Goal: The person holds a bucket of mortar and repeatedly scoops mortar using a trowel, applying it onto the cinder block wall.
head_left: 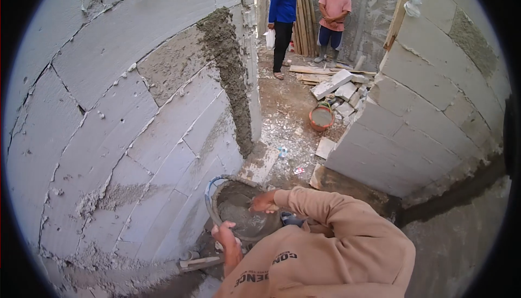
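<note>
A round bucket (215, 217) with a blue-marked rim stands low by the block wall, tilted a little towards me. Wet grey mortar (237, 211) lies inside it. My left hand (225, 235) grips the near left side of the rim, thumb uppermost. Over the mortar, at the bucket's right side, is my right hand (264, 202), its fingers closed. What it holds is too small and too blurred to name. Fresh mortar (230, 75) runs in a rough vertical strip down the end of the left wall (135, 130).
A second block wall (396, 130) rises on the right. Beyond the opening lie broken blocks (332, 83), planks (312, 70) and an orange bucket (321, 119) of grey material. Two people stand at the back, one in a blue shirt (283, 2), one in a pink shirt (334, 7).
</note>
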`<state>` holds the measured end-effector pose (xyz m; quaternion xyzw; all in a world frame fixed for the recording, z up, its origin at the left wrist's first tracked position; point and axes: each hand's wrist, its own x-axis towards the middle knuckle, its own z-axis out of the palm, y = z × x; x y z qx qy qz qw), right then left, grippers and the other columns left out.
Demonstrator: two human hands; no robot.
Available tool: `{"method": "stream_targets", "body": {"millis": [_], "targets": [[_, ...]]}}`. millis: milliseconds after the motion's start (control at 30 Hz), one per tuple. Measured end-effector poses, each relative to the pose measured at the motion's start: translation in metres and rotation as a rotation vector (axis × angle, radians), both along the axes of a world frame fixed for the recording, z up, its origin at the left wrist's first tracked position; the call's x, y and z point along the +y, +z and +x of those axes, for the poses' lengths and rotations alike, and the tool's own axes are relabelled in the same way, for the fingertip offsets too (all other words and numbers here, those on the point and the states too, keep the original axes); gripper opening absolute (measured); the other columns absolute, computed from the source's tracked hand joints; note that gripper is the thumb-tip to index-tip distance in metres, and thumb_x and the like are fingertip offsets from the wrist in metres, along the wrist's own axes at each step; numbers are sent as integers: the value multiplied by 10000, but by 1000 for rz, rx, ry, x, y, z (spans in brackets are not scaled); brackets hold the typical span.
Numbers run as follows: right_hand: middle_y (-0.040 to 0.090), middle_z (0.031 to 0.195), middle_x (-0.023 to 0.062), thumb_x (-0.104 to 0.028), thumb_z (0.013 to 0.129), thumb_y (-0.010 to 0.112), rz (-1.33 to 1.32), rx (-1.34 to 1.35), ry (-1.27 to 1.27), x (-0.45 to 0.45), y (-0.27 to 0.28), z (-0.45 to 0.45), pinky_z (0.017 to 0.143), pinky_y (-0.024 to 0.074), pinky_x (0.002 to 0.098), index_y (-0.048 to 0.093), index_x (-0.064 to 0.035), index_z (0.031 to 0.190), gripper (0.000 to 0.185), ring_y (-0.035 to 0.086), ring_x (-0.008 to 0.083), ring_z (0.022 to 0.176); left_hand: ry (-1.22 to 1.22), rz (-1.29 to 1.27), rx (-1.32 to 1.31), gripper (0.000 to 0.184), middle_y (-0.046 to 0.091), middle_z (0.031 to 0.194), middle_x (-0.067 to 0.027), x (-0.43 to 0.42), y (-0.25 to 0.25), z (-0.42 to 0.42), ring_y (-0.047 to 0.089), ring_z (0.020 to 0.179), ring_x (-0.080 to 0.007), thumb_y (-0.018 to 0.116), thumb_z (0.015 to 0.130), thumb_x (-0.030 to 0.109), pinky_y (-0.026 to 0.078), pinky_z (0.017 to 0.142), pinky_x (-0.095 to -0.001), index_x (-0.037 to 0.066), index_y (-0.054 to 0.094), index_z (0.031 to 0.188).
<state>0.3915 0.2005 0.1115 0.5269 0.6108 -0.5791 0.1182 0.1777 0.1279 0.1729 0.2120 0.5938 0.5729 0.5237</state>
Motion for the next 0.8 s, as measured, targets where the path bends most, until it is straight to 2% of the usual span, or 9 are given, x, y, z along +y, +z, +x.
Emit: {"method": "stream_targets", "body": {"millis": [67,133,300,467,533,600,733,767,800], "targets": [[641,644,140,-376,1006,424,66,44,239,-14,9,-12,554,546,397,661,20,885,477,633,231,573,31,66,-28,284,518,812,-30,8,-3,12,504,746,-192,589,521,-12,403,738,-289,-19,552,802],[642,697,137,-358,934,540,354,87,436,-6,-63,1,573,522,409,610,33,1010,404,635,221,612,70,50,-39,262,536,795,-43,1,-4,20,521,759,-205,595,523,-13,423,771,-315,20,526,774],[626,744,88,-271,889,586,432,7,219,-15,59,77,515,493,362,527,10,1126,372,624,197,608,231,-5,-79,265,515,806,-35,-2,-29,36,514,766,-193,579,512,-21,411,728,-293,-12,549,775],[647,882,149,-300,953,602,211,640,-57,35,165,157,621,519,413,439,-27,1217,413,678,219,728,428,-66,-39,247,540,814,-52,-18,-21,62,532,768,-207,590,509,-5,431,719,-327,9,534,749],[652,945,231,-389,987,540,775,552,17,72,174,178,726,515,464,489,3,1231,464,653,408,820,500,-136,40,243,551,826,-59,-26,-11,70,538,770,-214,598,508,4,436,722,-340,16,525,739],[661,986,225,-407,979,544,972,334,-81,118,167,192,815,484,504,513,-6,1216,466,638,462,909,606,-110,39,252,559,841,-71,-39,-24,70,544,775,-225,604,505,15,441,729,-350,10,531,746],[646,952,286,-431,965,549,1107,470,-329,200,240,196,817,478,513,496,5,1121,466,630,470,926,734,-127,59,271,580,865,-96,-62,-10,87,561,800,-247,604,503,24,450,746,-358,-6,548,767],[632,824,252,-426,968,557,1256,561,-372,226,262,195,712,510,477,477,7,1062,450,658,385,761,755,-130,73,278,585,871,-102,-69,-7,89,566,808,-254,604,502,27,452,751,-361,-10,552,773],[589,699,148,-425,977,557,1064,720,-447,245,294,195,545,507,397,479,-6,1043,431,612,241,573,789,-103,51,286,590,881,-107,-74,-4,93,571,817,-261,604,501,29,457,759,-366,-15,554,779]]}}
